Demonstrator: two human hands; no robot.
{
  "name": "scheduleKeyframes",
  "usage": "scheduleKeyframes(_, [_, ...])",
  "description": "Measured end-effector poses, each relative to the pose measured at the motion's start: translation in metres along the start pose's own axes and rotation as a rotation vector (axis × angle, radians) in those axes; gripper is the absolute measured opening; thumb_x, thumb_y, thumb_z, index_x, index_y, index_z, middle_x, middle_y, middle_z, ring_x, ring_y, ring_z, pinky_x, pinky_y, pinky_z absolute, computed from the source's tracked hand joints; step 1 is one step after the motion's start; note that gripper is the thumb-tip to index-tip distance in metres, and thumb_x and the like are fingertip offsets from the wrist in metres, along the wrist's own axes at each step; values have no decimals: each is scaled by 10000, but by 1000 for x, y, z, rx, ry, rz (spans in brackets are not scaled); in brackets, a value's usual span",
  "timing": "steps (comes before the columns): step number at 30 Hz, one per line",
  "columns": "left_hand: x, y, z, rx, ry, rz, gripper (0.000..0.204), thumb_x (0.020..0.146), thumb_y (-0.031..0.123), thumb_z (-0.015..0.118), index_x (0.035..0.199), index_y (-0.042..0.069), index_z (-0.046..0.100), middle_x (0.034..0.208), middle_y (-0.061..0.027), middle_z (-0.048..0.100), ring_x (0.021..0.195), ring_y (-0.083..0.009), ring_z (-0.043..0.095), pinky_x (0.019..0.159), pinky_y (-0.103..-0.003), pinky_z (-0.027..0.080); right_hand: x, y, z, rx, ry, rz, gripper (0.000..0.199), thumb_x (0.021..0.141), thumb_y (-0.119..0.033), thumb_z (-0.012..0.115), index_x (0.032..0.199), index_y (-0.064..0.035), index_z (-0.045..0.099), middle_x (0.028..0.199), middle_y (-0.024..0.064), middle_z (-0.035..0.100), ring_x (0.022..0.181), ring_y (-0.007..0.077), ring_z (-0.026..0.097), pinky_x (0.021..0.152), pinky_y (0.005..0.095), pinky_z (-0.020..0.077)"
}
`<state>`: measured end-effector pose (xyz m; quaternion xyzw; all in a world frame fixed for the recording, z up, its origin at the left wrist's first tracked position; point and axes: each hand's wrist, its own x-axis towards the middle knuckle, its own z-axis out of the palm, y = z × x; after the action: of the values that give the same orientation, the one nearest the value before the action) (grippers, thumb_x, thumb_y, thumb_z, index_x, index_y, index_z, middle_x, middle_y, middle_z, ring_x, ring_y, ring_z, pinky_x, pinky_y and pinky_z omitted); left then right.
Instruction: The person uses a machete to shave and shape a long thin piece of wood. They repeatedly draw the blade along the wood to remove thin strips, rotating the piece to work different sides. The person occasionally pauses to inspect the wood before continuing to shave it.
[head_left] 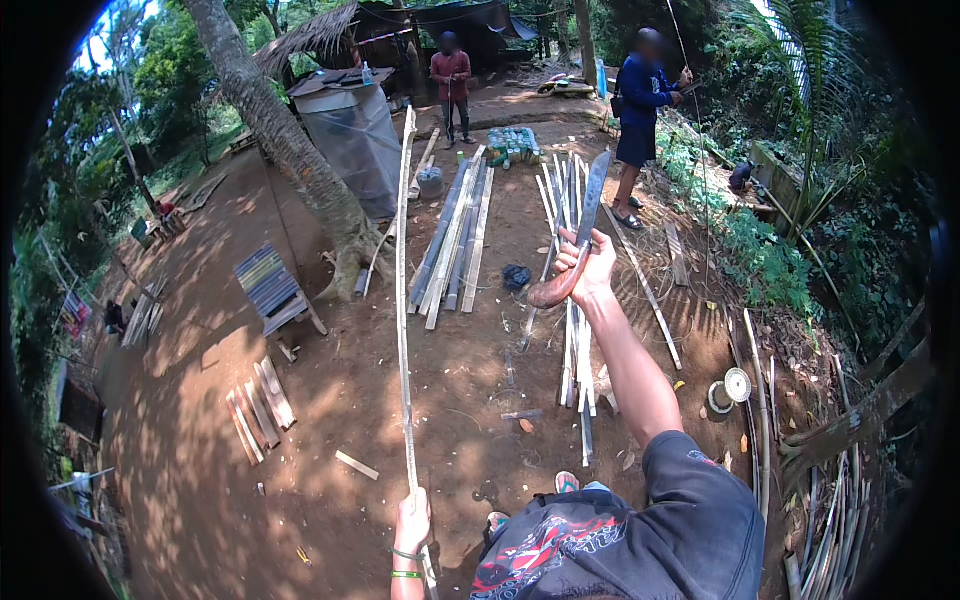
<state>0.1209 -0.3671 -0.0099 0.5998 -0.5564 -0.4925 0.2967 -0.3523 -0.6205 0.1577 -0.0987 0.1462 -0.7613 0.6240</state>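
A long pale bamboo strip (402,300) stands nearly upright in front of me, its top reaching toward the far side of the yard. My left hand (413,520) is closed around it near its lower end. Raised on the right, my right hand (590,264) grips a machete (597,185) by its brown wooden handle. The broad dark blade points up and away, apart from the strip. Beneath the machete, a bundle of narrow bamboo strips (584,355) lies on the dirt, partly hidden by my hand and blade.
Longer bamboo slats (437,262) lie ahead, with a black plastic bundle (515,277) beside them. A slatted bamboo stand (265,280) and short slats (256,408) are on the left. A leaning tree trunk (270,110) rises behind. Two people (452,75) (640,100) stand farther off.
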Motion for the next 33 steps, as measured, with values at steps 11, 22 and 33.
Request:
scheduleKeyframes(11, [6, -14, 5, -16, 34, -112, 466, 1054, 372, 459, 703, 66, 494, 574, 34, 431, 528, -74, 395, 478, -291, 328, 5, -25, -35, -152, 89, 53, 238, 873, -271, 630, 941, -74, 514, 588, -68, 342, 468, 83, 362, 464, 256, 344])
scheduleKeyframes(22, [6, -14, 6, -54, 25, -82, 455, 1052, 359, 472, 703, 67, 498, 581, 41, 440, 531, -71, 395, 475, -286, 331, -12, -7, -87, -522, 292, 161, 124, 833, -71, 672, 811, -72, 550, 602, -13, 484, 470, 88, 479, 432, 264, 426])
scheduleKeyframes(33, [4, 2, 12, -91, 33, -103, 455, 1060, 356, 463, 690, 90, 458, 576, 56, 390, 521, -57, 348, 462, -281, 303, -84, 21, -245, -1461, 362, 634, 174, 758, -69, 670, 600, -30, 610, 503, 98, 570, 399, 180, 523, 403, 341, 401])
